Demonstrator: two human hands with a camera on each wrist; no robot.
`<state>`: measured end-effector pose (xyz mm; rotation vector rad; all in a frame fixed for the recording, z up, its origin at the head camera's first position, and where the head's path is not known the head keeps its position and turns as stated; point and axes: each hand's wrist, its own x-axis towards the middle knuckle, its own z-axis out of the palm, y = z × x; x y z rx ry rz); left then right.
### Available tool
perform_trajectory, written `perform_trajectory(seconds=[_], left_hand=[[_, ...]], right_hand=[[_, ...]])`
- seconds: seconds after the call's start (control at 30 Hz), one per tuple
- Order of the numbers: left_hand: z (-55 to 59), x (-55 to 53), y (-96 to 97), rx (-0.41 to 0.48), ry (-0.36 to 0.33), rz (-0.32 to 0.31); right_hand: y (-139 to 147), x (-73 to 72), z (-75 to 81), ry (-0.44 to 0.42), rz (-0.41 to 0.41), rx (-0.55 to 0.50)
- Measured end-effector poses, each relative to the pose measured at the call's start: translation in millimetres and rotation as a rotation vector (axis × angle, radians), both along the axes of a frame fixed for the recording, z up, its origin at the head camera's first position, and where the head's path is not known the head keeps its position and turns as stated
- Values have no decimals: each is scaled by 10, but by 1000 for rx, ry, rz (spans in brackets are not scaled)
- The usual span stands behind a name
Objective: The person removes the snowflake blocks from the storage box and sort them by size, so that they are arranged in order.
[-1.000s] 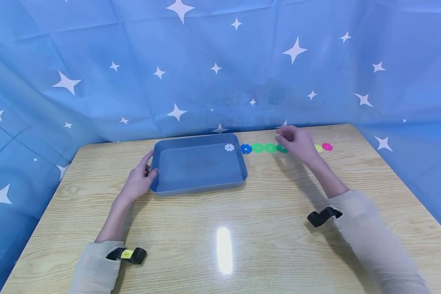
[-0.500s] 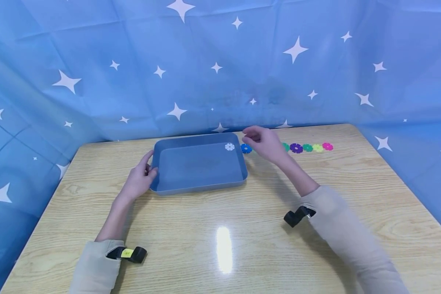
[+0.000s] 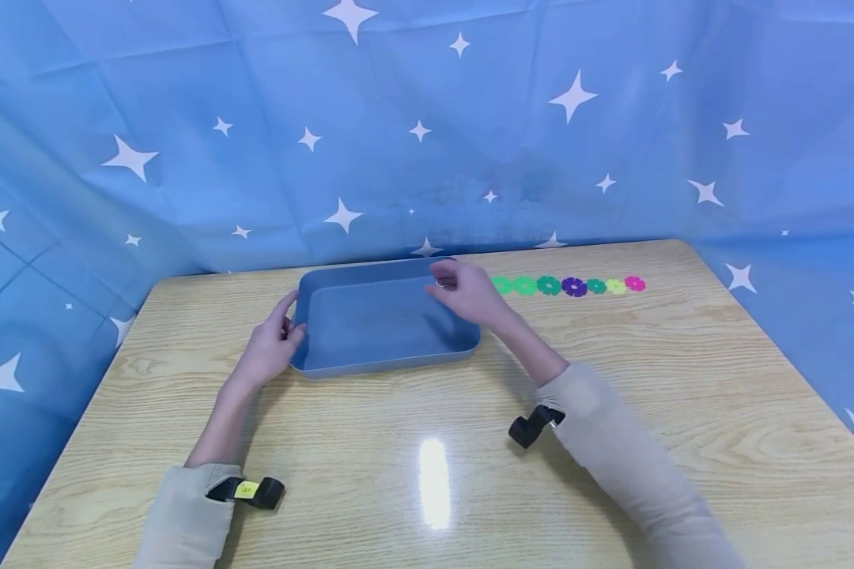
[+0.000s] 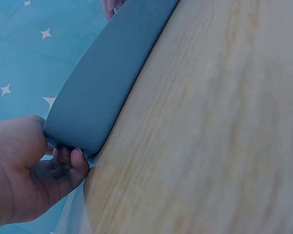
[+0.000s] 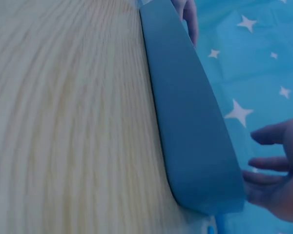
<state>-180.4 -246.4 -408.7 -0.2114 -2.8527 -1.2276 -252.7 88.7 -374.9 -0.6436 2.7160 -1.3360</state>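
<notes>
A shallow blue-grey tray (image 3: 370, 324) lies toward the back of the table. My left hand (image 3: 272, 348) holds its left end, thumb and forefinger spread along the short wall; the left wrist view shows the other fingers curled against that end. Above the tray's right end hovers my right hand (image 3: 462, 291), fingers loosely bent and apart from the thumb, with nothing seen between them in the right wrist view. A small white flower-shaped disc in the tray is almost wholly hidden behind that hand. To the right runs a row of coloured flower-shaped discs, including a purple disc (image 3: 574, 287).
The row also has a light green disc (image 3: 524, 285), a yellow disc (image 3: 615, 286) and a pink disc (image 3: 635, 284) at its right end. The wooden table (image 3: 370, 458) meets a blue star-patterned curtain (image 3: 398, 118) behind. A bright reflection lies on the tabletop.
My right hand has swept left along the row of discs to above the tray's right end, uncovering the purple disc and hiding the blue and white ones. The left hand and tray stay put.
</notes>
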Motion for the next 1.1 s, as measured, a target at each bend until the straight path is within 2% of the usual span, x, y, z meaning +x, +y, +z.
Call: perform_trajectory(seconds=[0.33,0.53,0.83,1.1], left_hand=[[1,3,-18,1,-10,4],[9,-4,-22,3,-14,4],[48,-2,-10,3,-13,3],[28,3,-2,9,-24,9]], right_hand=[[-190,-25,-106,-102,-105,88],[-290,-22,-120,-190,-119,149],[-325,-16,-179,-96,-94,141],[-349,-19,-247,-47,-83,110]])
